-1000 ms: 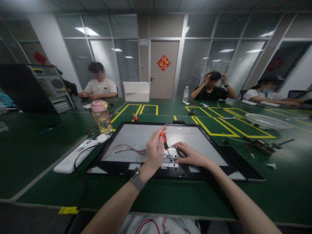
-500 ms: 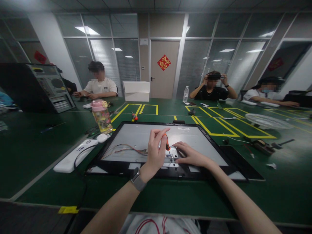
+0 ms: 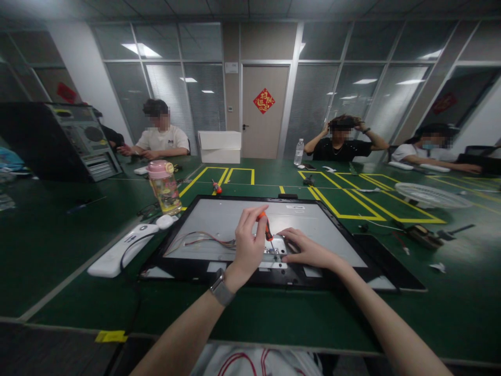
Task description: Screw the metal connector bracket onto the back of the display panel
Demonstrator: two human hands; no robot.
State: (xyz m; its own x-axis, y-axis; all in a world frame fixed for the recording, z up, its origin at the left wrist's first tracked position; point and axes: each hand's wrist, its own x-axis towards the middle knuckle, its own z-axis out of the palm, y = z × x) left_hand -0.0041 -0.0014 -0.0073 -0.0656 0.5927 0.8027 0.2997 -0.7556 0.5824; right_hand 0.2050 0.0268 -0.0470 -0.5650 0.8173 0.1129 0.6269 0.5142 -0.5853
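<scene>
A black-framed monitor panel (image 3: 324, 222) lies face down on the green table in front of me, its grey metal back showing. My left hand (image 3: 247, 248) is closed on a small orange-handled screwdriver (image 3: 266, 230), held upright with its tip on a small metal bracket (image 3: 277, 249) near the panel's front edge. My right hand (image 3: 305, 249) rests on that bracket just right of the tip, fingers curled and pressing down. Coloured wires (image 3: 199, 240) run across the panel from the left towards the bracket.
A white power strip (image 3: 117, 253) with a black cable lies left of the panel, and a pink-lidded bottle (image 3: 163, 187) stands behind it. A computer case (image 3: 66, 141) sits far left, a fan grille (image 3: 428, 195) far right. Three people sit across the table.
My left fingers have shifted on the screwdriver handle, turning it in place. The person opposite has raised both hands to the head. My right hand has stayed put.
</scene>
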